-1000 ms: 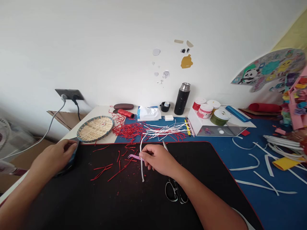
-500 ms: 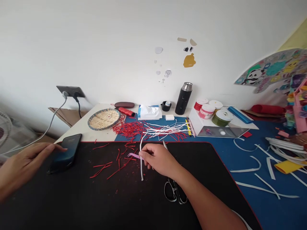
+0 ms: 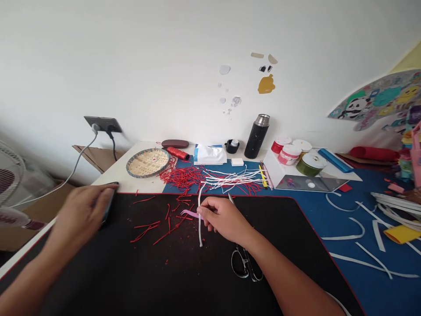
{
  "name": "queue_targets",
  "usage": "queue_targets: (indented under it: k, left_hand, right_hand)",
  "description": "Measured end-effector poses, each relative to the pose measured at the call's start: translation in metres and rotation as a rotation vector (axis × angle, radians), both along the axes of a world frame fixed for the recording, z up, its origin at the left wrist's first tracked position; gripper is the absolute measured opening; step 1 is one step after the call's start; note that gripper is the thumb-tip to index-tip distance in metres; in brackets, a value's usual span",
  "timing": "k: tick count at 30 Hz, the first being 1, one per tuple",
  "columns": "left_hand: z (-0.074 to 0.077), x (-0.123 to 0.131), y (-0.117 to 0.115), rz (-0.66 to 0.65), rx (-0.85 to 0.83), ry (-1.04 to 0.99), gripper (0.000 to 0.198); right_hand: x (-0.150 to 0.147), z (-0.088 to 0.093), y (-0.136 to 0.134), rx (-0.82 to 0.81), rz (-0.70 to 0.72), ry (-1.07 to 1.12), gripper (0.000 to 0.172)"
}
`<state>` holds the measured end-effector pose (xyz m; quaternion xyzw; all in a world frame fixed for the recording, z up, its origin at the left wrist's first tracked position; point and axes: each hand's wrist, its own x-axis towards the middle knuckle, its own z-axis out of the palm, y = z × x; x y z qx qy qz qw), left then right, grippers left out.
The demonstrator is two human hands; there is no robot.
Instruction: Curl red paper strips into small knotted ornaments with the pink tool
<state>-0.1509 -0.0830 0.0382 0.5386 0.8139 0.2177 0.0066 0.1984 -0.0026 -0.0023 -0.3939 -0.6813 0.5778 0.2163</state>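
Note:
My left hand is over a dark phone at the left edge of the black mat, covering most of it. Motion blurs its fingers, so I cannot tell whether they grip the phone. Closed in a pinch, my right hand holds a white cord hanging upright between thumb and forefinger. Pink tweezers with bent tips stick out leftward from the same hand. Beneath my right wrist lies a pair of scissors. Cut red cord pieces are scattered between the hands.
Behind the mat are a heap of red cords, a bundle of white cords, a woven tray, a tissue pack and a black flask. Jars stand on a box at right, near white strips.
My left hand has moved right and farther over the phone, its fingers no longer stretched toward the screen. My right hand keeps its hold on the white cord. The view has shifted slightly.

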Motion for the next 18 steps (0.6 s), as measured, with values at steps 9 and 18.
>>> queue_targets:
  k: [9,18]
  left_hand:
    - [-0.007,0.129,0.056,-0.697,-0.284,-0.929,0.068]
    - [-0.018,0.149,0.084,-0.636,-0.218,-1.447,0.044]
  right_hand:
    - [0.002,0.004,0.003,-0.006,-0.095,0.177,0.024]
    - [0.002,0.007,0.004,-0.092,-0.067,0.192,0.025]
